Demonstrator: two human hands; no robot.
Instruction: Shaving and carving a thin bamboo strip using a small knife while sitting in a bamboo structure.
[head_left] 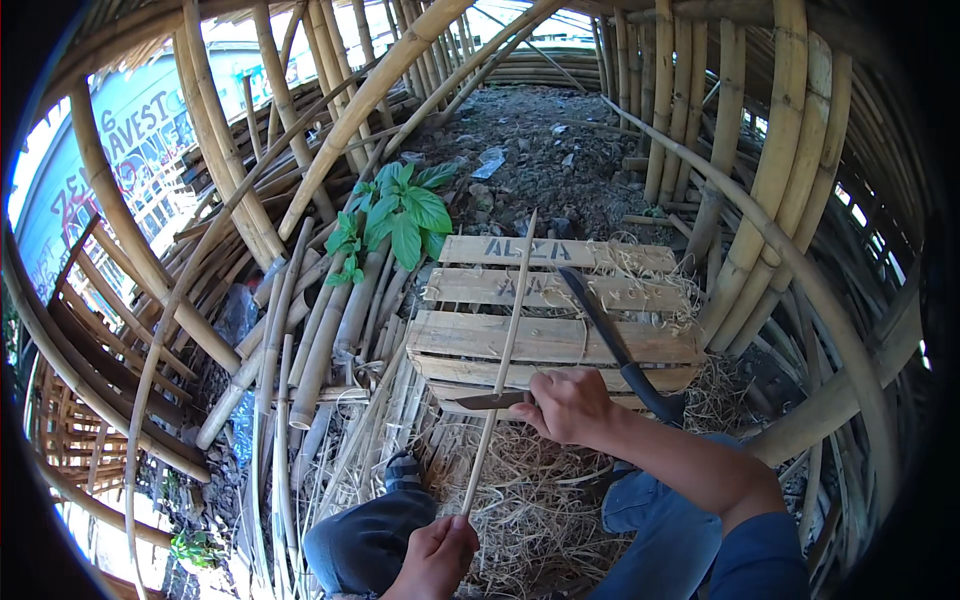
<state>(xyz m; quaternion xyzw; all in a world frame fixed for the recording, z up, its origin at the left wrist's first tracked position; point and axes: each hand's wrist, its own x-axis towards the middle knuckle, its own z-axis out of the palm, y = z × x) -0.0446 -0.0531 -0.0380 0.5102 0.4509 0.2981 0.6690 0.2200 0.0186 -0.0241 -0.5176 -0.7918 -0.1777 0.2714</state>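
My left hand (435, 553) is closed round the lower end of a thin bamboo stick (514, 325), which slants up and away from me over a slatted wooden crate (560, 340). In my right hand (570, 405) is a short knife (488, 401), its dark blade lying across the stick near the crate's front edge. Fingers wrap the knife's handle and mostly hide it. A machete (597, 318) with a black handle rests on the crate, to the right of the stick. Pale shavings (545, 500) cover the ground between my legs.
Bamboo poles (330, 350) lie in a pile at the left, beside a green leafy plant (395, 215). Upright bamboo posts (775, 170) and a long bent pole (790, 255) stand close on the right. Rough dark soil (520, 135) stretches beyond the crate.
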